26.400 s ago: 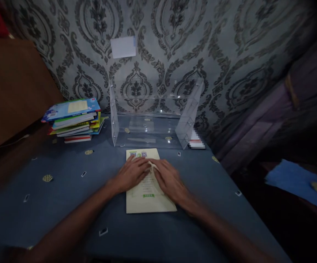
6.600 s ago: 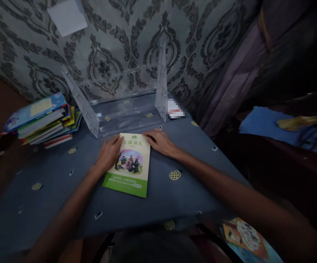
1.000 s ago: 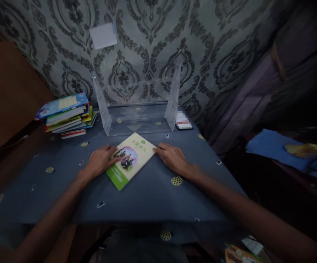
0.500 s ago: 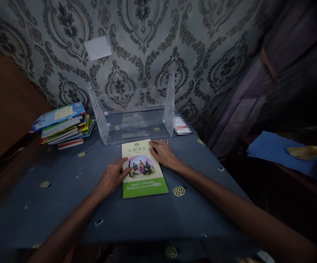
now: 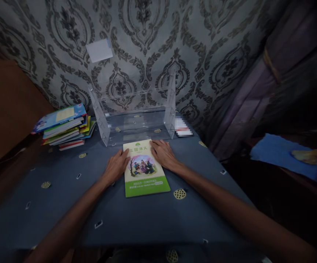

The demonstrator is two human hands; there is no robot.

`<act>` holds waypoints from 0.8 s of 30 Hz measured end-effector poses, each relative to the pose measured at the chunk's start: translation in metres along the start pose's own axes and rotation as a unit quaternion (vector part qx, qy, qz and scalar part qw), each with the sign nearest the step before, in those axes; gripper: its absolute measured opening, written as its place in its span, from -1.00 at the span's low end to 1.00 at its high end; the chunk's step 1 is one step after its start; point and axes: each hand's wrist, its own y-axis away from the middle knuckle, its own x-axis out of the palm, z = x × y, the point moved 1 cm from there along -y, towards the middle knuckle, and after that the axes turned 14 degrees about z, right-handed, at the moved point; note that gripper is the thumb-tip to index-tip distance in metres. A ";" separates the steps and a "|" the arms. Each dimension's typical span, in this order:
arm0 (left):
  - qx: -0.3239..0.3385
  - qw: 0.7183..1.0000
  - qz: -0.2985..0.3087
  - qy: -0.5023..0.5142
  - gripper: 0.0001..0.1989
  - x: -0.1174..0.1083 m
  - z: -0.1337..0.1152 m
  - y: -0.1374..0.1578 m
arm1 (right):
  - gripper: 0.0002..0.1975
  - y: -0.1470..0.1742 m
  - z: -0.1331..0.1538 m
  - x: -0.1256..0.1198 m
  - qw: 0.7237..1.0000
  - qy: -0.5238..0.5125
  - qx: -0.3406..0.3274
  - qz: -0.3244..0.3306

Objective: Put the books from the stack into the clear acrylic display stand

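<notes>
Lying face up on a dark blue printed tablecloth (image 5: 136,219), a cream-and-green rectangular paper book (image 5: 146,186) sits just before a clear plastic rack (image 5: 100,116) — the left hand (image 5: 117,166), loosely spread, touches its left edge; the right hand (image 5: 163,154), also loosely spread, touches its upper right edge.

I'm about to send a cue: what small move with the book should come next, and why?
I'd probably ease the left hand and right hand gently inward against the 三国演义 book: it lies flat, front cover up, with one hand at its left edge and the other at its upper right, so opposite sides look within easy grip.
</notes>
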 end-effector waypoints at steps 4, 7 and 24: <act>-0.005 1.000 0.008 -0.030 -0.59 -0.005 -0.001 -0.009 | -0.64 0.001 0.002 0.003 1.000 0.008 0.017 -0.006; -0.002 1.000 0.004 -0.030 -0.59 -0.006 0.000 -0.012 | -0.64 0.001 0.004 0.003 1.000 0.016 0.025 -0.006; -0.018 0.998 -0.068 0.005 -0.79 0.003 0.002 -0.016 | -0.41 -0.038 0.059 0.008 0.977 -0.015 -0.198 0.079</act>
